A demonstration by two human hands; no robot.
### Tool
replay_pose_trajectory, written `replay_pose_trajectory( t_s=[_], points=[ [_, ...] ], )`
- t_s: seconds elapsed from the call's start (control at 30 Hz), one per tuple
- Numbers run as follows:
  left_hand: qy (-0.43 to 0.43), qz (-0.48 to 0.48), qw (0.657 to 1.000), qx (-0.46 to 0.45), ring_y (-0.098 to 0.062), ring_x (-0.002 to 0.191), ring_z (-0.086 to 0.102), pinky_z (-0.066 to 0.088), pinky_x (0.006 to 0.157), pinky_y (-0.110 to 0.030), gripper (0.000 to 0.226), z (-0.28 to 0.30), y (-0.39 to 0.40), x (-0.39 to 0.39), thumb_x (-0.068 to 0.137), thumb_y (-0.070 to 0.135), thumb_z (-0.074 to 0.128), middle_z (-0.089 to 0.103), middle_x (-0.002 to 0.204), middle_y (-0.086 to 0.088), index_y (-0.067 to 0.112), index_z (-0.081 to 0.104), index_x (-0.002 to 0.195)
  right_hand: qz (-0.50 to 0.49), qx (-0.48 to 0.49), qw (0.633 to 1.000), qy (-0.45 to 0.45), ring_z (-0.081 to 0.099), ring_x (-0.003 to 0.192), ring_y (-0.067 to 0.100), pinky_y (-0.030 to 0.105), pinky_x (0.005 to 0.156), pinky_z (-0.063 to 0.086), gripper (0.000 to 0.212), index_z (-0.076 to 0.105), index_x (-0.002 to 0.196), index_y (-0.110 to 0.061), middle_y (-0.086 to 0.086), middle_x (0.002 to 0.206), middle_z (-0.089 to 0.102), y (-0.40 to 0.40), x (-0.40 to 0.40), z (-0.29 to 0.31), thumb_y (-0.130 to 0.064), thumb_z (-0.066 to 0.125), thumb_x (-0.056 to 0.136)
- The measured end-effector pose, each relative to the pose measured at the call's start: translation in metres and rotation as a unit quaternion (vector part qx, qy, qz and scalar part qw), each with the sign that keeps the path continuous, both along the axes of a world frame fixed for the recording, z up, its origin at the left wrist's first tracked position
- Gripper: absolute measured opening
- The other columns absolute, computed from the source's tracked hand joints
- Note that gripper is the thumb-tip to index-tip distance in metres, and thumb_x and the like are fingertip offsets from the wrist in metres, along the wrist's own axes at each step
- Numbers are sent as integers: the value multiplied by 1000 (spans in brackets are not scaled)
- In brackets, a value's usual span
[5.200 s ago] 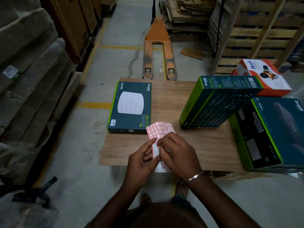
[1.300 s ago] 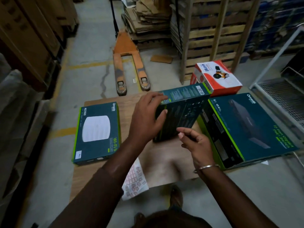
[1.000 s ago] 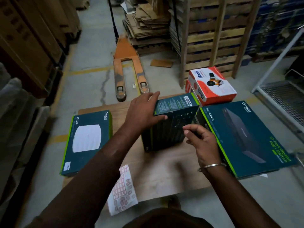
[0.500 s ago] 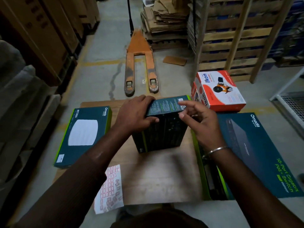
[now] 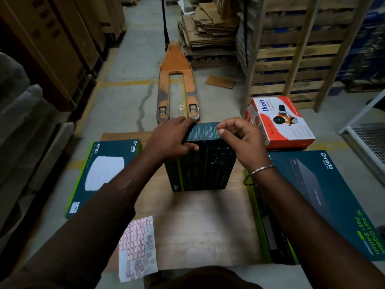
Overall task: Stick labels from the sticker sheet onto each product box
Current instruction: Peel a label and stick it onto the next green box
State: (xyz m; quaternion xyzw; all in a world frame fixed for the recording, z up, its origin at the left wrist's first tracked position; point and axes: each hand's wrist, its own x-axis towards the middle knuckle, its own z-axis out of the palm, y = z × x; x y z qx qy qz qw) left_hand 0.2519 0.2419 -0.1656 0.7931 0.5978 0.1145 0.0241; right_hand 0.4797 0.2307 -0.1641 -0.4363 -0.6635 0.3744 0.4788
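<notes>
A dark green product box (image 5: pixel 200 167) stands upright on the middle of the wooden table (image 5: pixel 204 226). My left hand (image 5: pixel 173 138) grips its top left edge. My right hand (image 5: pixel 239 140) hovers at the top right edge, thumb and forefinger pinched together over the top face on a small label that is mostly hidden. The red-and-white sticker sheet (image 5: pixel 137 247) lies at the table's near edge, partly overhanging. A flat AC1350 box (image 5: pixel 104 176) lies at the left and a large switch box (image 5: pixel 325 201) at the right. A red-and-white Ikon box (image 5: pixel 281 122) sits at the far right.
An orange pallet jack (image 5: pixel 177 80) stands on the floor beyond the table. Stacked wooden pallets (image 5: pixel 291 49) and flattened cardboard fill the back right. A white wire cage (image 5: pixel 370 138) is at the right edge. Wrapped goods and cartons line the left.
The sticker sheet was put down at the near edge. My left hand stood the dark box upright at the table's middle, and my right hand rose from its side to its top edge.
</notes>
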Motion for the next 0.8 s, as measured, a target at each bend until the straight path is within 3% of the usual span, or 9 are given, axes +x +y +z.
replay_pose_trajectory(
  t_s=[0.17,0.37,0.53,0.67,0.8],
  points=[
    [-12,-11,999,31,-27,121,57,44,101,-47,80,-16,-5,-5,82,67,70,60,135,-2,28,45,147,-6,52,995,-87,65,79,4,24,72,55,10,77,98,-17,-8,84,73,1,3,1,-9,72,93],
    [-64,-68,986,135,-24,128,56,48,95,-41,64,-25,-26,-7,87,50,75,59,143,1,22,61,143,10,76,989,-123,67,81,4,15,72,50,9,77,99,-16,-8,89,73,-6,1,-4,-11,72,94],
    [-58,-73,984,153,-26,127,58,51,93,-42,58,-31,-34,-7,92,46,72,61,144,-3,20,63,142,17,84,985,-150,68,79,2,8,69,47,6,78,97,-11,-9,84,74,-11,-6,-5,-8,74,93],
    [-56,-52,986,149,-27,125,58,52,94,-44,58,-27,-36,0,87,41,75,61,141,-4,17,65,139,26,68,988,-134,66,74,4,16,69,49,5,76,95,-13,-6,81,73,-8,-4,-6,-9,74,92],
    [-67,-15,986,155,-27,126,56,51,98,-43,58,-33,-40,11,84,35,74,60,141,-5,15,65,138,27,80,984,-155,63,84,10,19,70,45,6,78,92,-18,-1,92,67,-2,-1,-11,-13,77,88]
  ],
)
